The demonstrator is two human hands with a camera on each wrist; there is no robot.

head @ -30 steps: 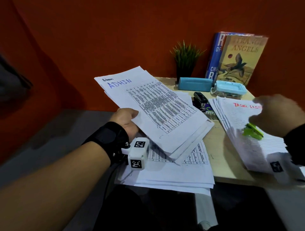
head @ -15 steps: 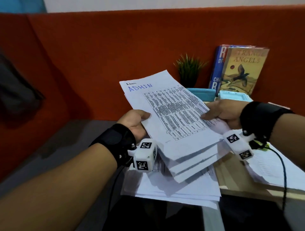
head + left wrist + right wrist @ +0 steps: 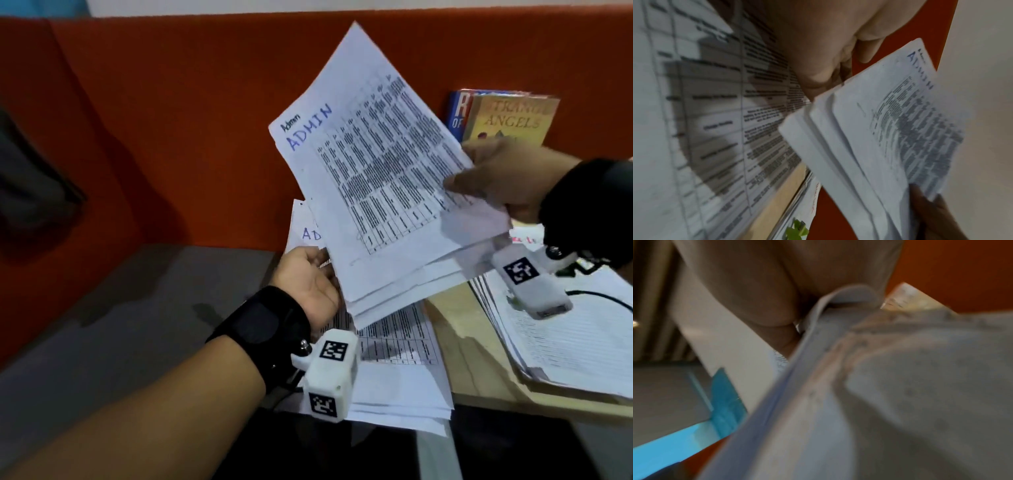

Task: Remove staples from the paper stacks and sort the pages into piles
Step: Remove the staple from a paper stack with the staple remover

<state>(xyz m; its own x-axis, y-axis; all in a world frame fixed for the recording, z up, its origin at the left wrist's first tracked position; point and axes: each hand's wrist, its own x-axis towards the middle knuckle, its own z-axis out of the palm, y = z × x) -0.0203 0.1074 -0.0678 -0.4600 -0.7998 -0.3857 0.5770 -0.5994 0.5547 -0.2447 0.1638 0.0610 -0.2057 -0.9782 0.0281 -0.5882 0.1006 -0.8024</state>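
A stapled stack headed ADMIN (image 3: 383, 192) is raised above the desk and tilted up on its long edge. My right hand (image 3: 479, 178) pinches its right edge, thumb on the printed table, fingers behind. At the stack's lower left edge, my left hand (image 3: 322, 270) holds on, palm facing the paper and fingers hidden behind the sheets. The left wrist view shows that hand (image 3: 824, 78) at the corner of the fanned stack (image 3: 890, 129). The right wrist view is blurred, with the hand (image 3: 777, 313) against curled paper (image 3: 900, 386). A green staple remover (image 3: 797, 230) lies on the right pile.
A pile of table-printed pages (image 3: 397, 363) lies on the desk's front left corner and overhangs it. A thicker lined pile (image 3: 565, 346) lies at the right. Bare wood desk (image 3: 455, 329) shows between them. Two books (image 3: 507, 116) lean on the orange partition (image 3: 171, 120).
My right hand left the right pile and took the ADMIN stack's right edge. The stack rose and tipped more upright. My left hand now sits lower on its edge.
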